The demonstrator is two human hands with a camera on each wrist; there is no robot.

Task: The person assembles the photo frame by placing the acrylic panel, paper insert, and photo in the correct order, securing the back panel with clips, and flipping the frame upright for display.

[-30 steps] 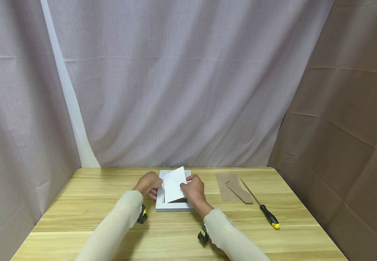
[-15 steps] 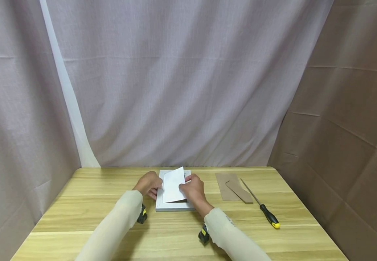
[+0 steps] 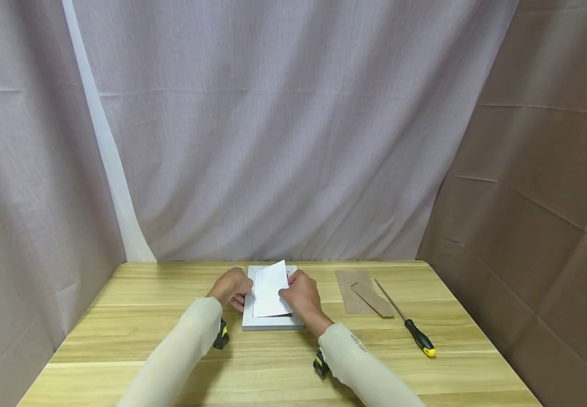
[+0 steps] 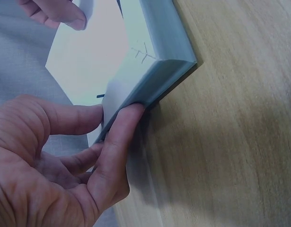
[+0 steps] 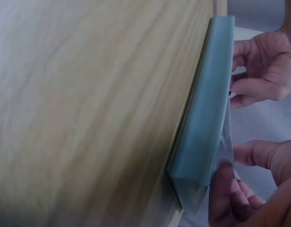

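**A:** What sits at the centre of the work?

**B:** A white picture frame (image 3: 272, 322) lies face down near the far edge of the wooden surface (image 3: 120, 339), about midway along it. A white sheet (image 3: 271, 295) rests in its back opening, slightly askew, its far corner poking past the frame's far rail.

**A:** And the hands?

**B:** The left hand (image 3: 231, 287) holds the frame's left rail, fingers (image 4: 118, 142) curled against its outer edge and thumb on the back. The right hand (image 3: 300, 295) pinches the sheet at its right edge, above the frame's right rail.

**A:** Which step does that look like?

**B:** Seemingly seating the sheet into the recess; it is not yet square or flat.

**A:** What would the next move call for?

**B:** Probably turning the sheet until its edges run parallel with the rails, then pressing it down flat while the left hand steadies the frame.

**A:** Anything else nearby?

**B:** To the right, apart from the frame, lies a brown backing board (image 3: 352, 294) with a stand flap, and beyond it a screwdriver (image 3: 408, 323) with a black and yellow handle, toward the surface's right edge.
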